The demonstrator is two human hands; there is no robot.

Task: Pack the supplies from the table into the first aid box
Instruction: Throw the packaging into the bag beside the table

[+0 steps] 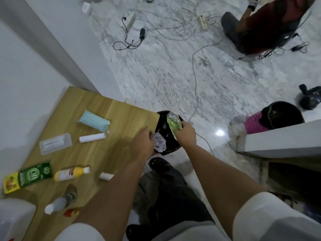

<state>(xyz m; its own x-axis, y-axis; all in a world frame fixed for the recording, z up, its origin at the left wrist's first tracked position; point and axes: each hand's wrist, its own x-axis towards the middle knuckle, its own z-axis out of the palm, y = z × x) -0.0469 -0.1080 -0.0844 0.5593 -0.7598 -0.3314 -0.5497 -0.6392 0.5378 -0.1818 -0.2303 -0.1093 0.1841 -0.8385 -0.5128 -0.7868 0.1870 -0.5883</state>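
Observation:
On the wooden table [90,105] lie a stack of blue face masks [94,121], a white gauze roll [92,137], a clear flat packet [55,143], a green and yellow carton [28,176], a yellow bottle [69,173], a small white tube [106,176] and a clear bottle with a white cap [59,203]. Past the table's right edge, my left hand [145,141] grips a silvery blister strip [159,142] at the mouth of a black bag [165,129]. My right hand [185,134] holds a green and silver sachet [173,123] over the same bag.
A white plastic box [13,221] shows at the bottom left corner. A pink bin with a black liner [271,119] stands on the marble floor to the right, next to a white ledge [281,138]. Cables and power strips [203,21] cross the floor beyond; a seated person [260,26] is far right.

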